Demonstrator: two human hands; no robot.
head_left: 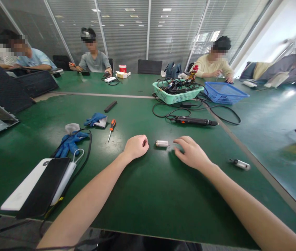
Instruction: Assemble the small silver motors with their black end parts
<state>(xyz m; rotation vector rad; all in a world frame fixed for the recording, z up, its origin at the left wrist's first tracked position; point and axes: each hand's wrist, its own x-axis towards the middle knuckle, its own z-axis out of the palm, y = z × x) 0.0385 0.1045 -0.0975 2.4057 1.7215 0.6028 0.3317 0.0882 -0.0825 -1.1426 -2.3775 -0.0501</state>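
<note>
A small silver cylinder, like a little motor [162, 143], lies on the green table [148, 195] between my two hands. My left hand [136, 146] rests just left of it with the fingers curled into a loose fist; whether anything is inside the fist is hidden. My right hand [191, 152] lies palm down just right of the cylinder, fingers stretched toward it and not touching it, holding nothing.
An orange-handled screwdriver [111, 128], blue gloves [71, 142], a phone on a white power bank [42, 184] lie at the left. A black electric screwdriver [195, 121], a green basket [177, 91] and a blue basket [225, 92] stand farther back. Another silver part [240, 164] lies right. Other people sit around.
</note>
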